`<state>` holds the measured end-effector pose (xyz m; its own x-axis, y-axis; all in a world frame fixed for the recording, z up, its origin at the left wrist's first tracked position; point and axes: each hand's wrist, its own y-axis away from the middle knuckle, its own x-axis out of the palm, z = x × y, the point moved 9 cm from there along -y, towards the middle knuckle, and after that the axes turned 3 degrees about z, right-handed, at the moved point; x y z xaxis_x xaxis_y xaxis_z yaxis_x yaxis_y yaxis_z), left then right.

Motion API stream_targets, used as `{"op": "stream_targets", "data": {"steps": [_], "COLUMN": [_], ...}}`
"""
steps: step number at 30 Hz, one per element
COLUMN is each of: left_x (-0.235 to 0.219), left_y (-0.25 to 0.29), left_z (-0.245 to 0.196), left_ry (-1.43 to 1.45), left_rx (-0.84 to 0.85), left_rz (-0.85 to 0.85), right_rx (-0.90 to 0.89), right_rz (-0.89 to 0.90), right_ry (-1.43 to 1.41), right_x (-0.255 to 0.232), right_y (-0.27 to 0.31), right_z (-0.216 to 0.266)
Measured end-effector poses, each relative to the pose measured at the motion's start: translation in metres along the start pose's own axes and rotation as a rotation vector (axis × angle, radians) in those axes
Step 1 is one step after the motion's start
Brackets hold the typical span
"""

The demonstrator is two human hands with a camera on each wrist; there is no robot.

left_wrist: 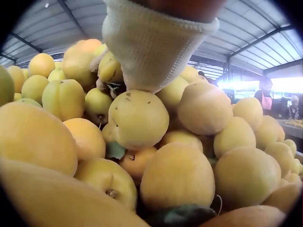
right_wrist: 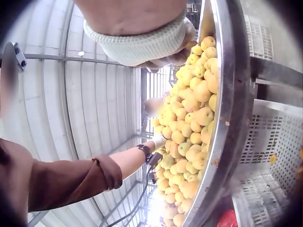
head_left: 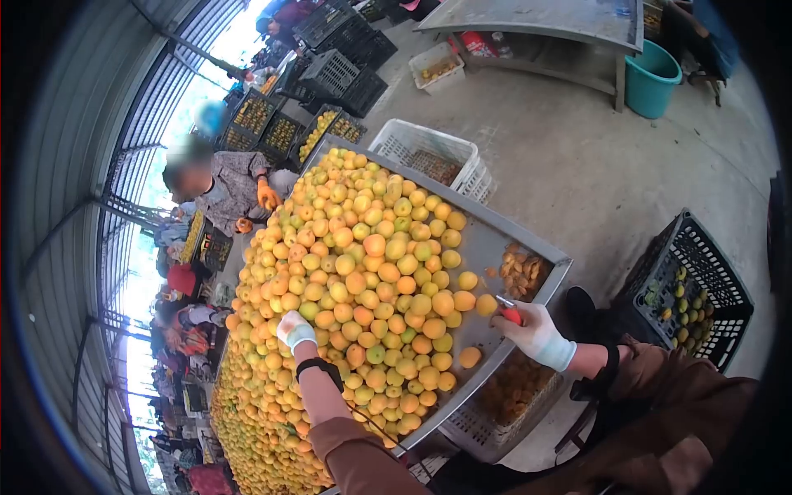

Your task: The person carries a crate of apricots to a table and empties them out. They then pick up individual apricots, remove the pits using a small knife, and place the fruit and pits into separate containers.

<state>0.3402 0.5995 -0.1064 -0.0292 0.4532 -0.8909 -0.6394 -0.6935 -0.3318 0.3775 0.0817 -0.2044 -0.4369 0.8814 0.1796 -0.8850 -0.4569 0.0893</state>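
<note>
Orange-yellow fruits point(head_left: 355, 280) lie heaped on a metal table point(head_left: 528, 239). My left hand point(head_left: 295, 330), in a pale glove, reaches down onto the heap; in the left wrist view the gloved hand point(left_wrist: 147, 47) is among the fruits, its fingers mostly hidden. My right hand point(head_left: 536, 334), also gloved, grips a red-handled tool point(head_left: 512, 313) over the table's right edge. The tool's metal end lies close beside a single fruit point(head_left: 487, 305); whether they touch I cannot tell. The right wrist view shows that glove point(right_wrist: 142, 47) from behind, hiding the tool.
Split fruit pieces point(head_left: 521, 272) lie in the table's corner, with more in a crate point(head_left: 495, 433) below. A black crate point(head_left: 639, 280) with greenish fruits stands right, a white crate point(head_left: 425, 136) beyond the table. A person in orange gloves point(head_left: 239, 186) sits across the heap.
</note>
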Motion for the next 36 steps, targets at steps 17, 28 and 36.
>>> {"op": "stream_targets", "data": {"steps": [17,28,36], "left_x": [-0.045,-0.011,0.074], "left_y": [0.085,0.110,0.075], "left_z": [0.020,-0.034,0.010], "left_ry": [0.896,-0.059,0.087], "left_rx": [0.281,0.271,-0.063], "left_rz": [0.171,0.420,0.873], "right_rx": [0.065,-0.096,-0.029], "right_rz": [0.036,-0.033,-0.004], "right_ry": [-0.055,-0.110,0.009], "right_x": [0.008,0.004,0.003], "right_y": [-0.005,0.000,0.002], "right_z": [-0.008,-0.009,0.002]}}
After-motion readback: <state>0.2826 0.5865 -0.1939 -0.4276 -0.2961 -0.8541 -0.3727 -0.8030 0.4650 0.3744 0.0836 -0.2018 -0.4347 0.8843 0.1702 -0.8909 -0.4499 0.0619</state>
